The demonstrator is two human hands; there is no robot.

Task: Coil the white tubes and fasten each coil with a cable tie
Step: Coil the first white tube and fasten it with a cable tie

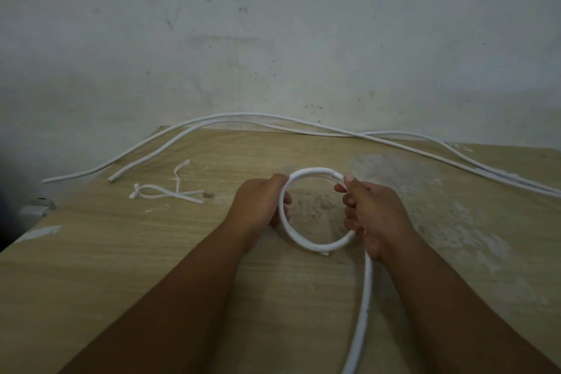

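A white tube is bent into a round coil in the middle of the wooden table. My left hand grips the coil's left side. On the coil's right side my right hand grips it with curled fingers, thumb up near the top. The tube's loose tail runs from under my right hand down toward the near edge. Two more long white tubes lie uncoiled along the far edge. White cable ties lie crossed on the table left of my left hand.
A stained grey wall stands right behind the table. The table's left edge drops to a dark floor, with a small grey object beside it. Pale dusty patches mark the tabletop on the right.
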